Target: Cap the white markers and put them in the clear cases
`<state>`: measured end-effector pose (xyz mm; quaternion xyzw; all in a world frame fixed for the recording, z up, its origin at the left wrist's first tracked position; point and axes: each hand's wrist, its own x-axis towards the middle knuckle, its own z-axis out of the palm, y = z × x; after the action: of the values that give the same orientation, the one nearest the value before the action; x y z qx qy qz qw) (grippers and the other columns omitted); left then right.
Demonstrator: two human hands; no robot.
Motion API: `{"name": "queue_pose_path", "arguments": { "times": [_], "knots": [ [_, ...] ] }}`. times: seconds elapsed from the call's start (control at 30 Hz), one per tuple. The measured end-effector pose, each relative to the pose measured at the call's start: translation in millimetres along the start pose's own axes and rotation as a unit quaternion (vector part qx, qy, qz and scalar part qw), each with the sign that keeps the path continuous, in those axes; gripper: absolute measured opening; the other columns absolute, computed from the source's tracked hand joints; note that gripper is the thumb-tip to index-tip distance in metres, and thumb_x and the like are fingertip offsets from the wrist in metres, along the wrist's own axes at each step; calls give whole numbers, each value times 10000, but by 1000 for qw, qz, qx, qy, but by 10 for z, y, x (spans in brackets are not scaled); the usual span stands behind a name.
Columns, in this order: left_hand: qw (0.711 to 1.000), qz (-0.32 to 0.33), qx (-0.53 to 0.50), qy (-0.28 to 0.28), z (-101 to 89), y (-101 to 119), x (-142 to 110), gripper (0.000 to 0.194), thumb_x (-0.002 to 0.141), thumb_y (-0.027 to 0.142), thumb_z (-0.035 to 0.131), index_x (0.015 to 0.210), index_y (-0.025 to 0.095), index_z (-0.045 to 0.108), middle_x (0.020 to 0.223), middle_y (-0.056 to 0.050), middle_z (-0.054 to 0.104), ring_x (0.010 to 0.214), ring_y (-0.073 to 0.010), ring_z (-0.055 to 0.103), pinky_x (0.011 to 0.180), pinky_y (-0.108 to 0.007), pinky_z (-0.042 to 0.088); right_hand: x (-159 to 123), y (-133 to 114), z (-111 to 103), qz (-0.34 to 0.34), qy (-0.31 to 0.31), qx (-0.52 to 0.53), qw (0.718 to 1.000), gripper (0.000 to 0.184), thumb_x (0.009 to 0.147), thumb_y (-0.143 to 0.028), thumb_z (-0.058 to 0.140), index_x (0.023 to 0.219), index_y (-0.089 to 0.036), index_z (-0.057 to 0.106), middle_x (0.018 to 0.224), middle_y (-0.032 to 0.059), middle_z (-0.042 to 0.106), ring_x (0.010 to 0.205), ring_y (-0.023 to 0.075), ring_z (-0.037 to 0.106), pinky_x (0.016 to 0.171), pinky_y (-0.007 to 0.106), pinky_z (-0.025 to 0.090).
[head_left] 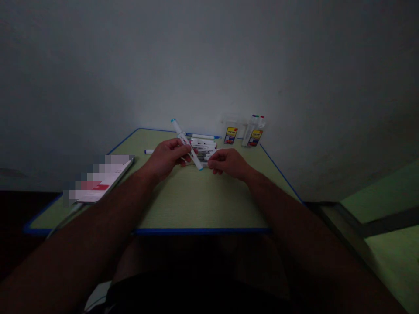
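Observation:
My left hand (166, 158) is closed around a white marker (186, 144) with light blue ends, which slants from upper left to lower right above the table. Just to the right, my right hand (228, 162) has its fingers curled together at the near edge of a pile of white markers (204, 143). What its fingertips hold, if anything, is hidden. Both hands cover part of the pile. A marker with a dark blue end (149, 151) pokes out left of my left hand.
Two clear plastic cases stand by the wall: one case (231, 135) with a yellow label, and another case (255, 138) holding several markers. A flat pinkish-white device (104, 183), partly blurred out, lies on the left with a cable. Blue edging (203, 230) borders the green table.

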<state>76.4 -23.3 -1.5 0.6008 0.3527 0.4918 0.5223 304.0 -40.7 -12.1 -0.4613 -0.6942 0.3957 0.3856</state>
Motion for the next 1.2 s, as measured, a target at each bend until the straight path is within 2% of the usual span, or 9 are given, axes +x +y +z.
{"name": "queue_pose_path", "arguments": {
  "times": [0.13,0.33,0.43,0.5,0.63,0.77,0.93,1.1,1.2],
  "knots": [
    [999,1,31,13,-10,-16,15,257,704,379,809,749,161,680,724,-48,721,508,-92,494,502,-264,391,1,-2,-32,-13,34,-1,999,212,807,-332,771,728,-156,683,637,28,703,497,99,631,454,194,500],
    [993,9,119,2,-7,-3,-9,267,673,398,825,786,170,743,772,-49,742,660,-151,604,638,-304,469,17,-18,-43,-7,90,38,995,224,812,-362,788,811,-168,675,656,9,702,485,90,608,456,203,521],
    [991,8,134,-14,1,10,-29,232,687,389,810,784,185,758,772,-48,745,662,-154,600,634,-302,459,21,-31,-45,-3,106,60,993,222,809,-347,795,877,-168,683,643,-3,694,469,87,597,446,202,517],
    [989,10,148,-25,1,3,-37,216,711,384,793,804,190,771,750,-42,733,631,-146,581,600,-292,434,20,-40,-45,-2,107,66,992,249,805,-356,803,916,-167,684,644,-5,695,470,86,600,447,199,515],
    [978,-11,197,-60,1,-18,-49,233,746,400,776,842,188,790,582,-9,628,506,-125,483,501,-276,342,18,-37,-49,-11,101,70,992,338,771,-416,827,958,-169,691,654,-5,699,471,83,595,448,199,510],
    [976,-10,203,-78,14,-20,-51,238,720,375,791,855,178,796,545,8,593,482,-116,456,487,-271,327,23,-9,-58,-28,92,56,994,341,726,-424,843,895,-160,709,636,-5,688,473,85,588,447,200,496],
    [976,2,213,-45,29,-9,-45,211,714,372,795,818,188,797,559,9,611,499,-110,449,487,-269,325,20,-2,-60,-29,98,60,993,271,723,-380,829,819,-165,695,621,-6,673,475,87,584,444,202,492],
    [978,-1,208,9,11,-6,-31,131,727,300,778,789,184,785,615,-18,654,563,-133,514,562,-296,404,39,1,-92,-12,135,90,987,285,711,-381,829,837,-169,686,628,-12,666,473,83,568,444,207,495],
    [977,5,213,23,-22,-24,-9,142,753,323,762,780,184,774,677,-36,684,600,-144,544,606,-314,440,69,28,-144,-9,171,118,978,313,707,-408,829,850,-182,665,627,-36,643,468,74,552,451,204,497]
  ]
}}
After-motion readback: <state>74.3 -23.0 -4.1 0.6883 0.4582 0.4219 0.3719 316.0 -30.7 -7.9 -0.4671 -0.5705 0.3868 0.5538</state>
